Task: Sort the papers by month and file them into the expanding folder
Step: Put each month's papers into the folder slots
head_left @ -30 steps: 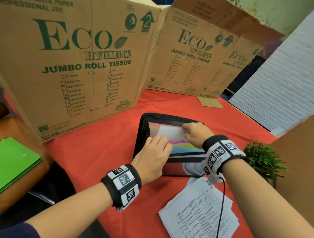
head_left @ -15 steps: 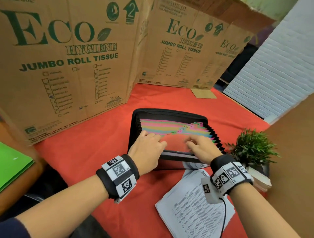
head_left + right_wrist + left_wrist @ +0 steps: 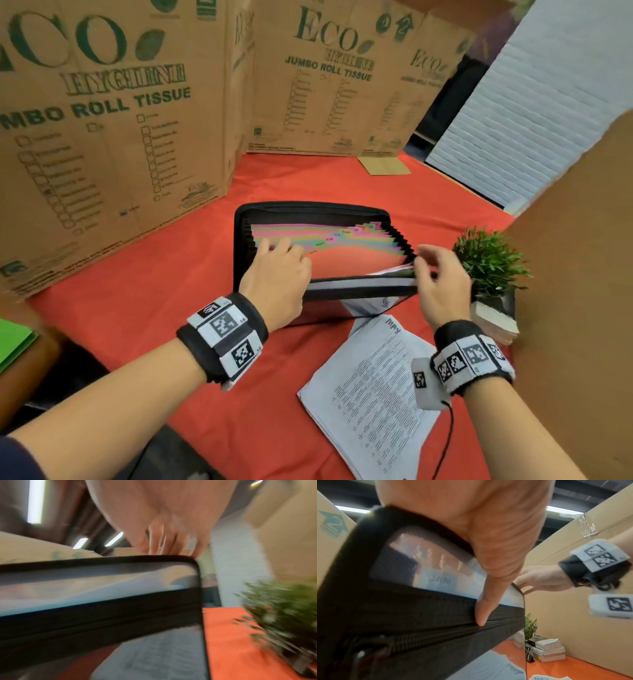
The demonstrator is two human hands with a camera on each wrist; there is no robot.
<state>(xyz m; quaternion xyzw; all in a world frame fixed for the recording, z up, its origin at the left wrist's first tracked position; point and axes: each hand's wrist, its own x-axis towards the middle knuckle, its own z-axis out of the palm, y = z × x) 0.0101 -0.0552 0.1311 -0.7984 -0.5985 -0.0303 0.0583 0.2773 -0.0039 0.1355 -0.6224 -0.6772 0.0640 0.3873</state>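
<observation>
Folder position: the expanding folder is being stood open on the red tablecloth, in front of the cardboard boxes, its mouth facing up and tilted toward the person.
Folder axis: its long axis is being kept running left to right across the table; the month tabs are stepping away toward the far right corner, with MAY, JUL and AUG legible.
Left hand: the left hand is being hooked over the near wall, fingers curled among the front dividers, thumb pressed on the zip band outside.
Right hand: the right hand is being held at the near right corner, fingers loosely bent; whether anything is being pinched cannot be told.
Done: white sheets are being shown in a front pocket at the right corner.
Left: a stack of papers, the top one marked May, is lying on the cloth just before the folder, so most filing is judged to be outstanding.
Nearby: a small potted plant is sitting just beside the right hand.
</observation>
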